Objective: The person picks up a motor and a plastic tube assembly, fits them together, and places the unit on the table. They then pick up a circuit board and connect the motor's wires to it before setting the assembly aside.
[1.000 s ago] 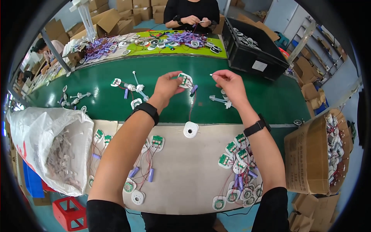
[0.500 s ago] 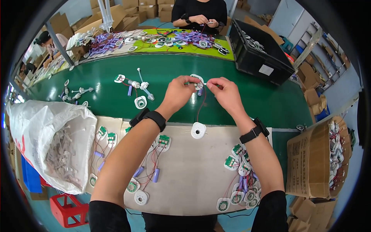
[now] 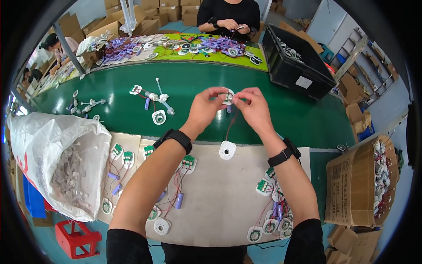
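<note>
Both hands meet over the green work surface around a small white plate with a circuit board (image 3: pixel 228 96). My left hand (image 3: pixel 205 108) pinches the plate's left edge between thumb and fingers. From the other side, my right hand (image 3: pixel 253 109) presses thumb and fingertips together at its right edge; whatever small part they grip is hidden. A purple cylindrical cell (image 3: pixel 229 109) shows just below the plate. A thin red wire (image 3: pixel 231 124) runs down from there to a white round-holed disc housing (image 3: pixel 227 150) at the far edge of the beige mat.
Wired boards and purple cells lie on the beige mat (image 3: pixel 211 211) at both sides. A white sack of clear plastic parts (image 3: pixel 70 176) stands left, a full cardboard box (image 3: pixel 351 189) right. A black crate (image 3: pixel 294 61) sits far right. Another person works across the bench.
My right hand has moved left, closing the small gap to my left hand, and its fingers now meet the board plate. The view has shifted slightly.
</note>
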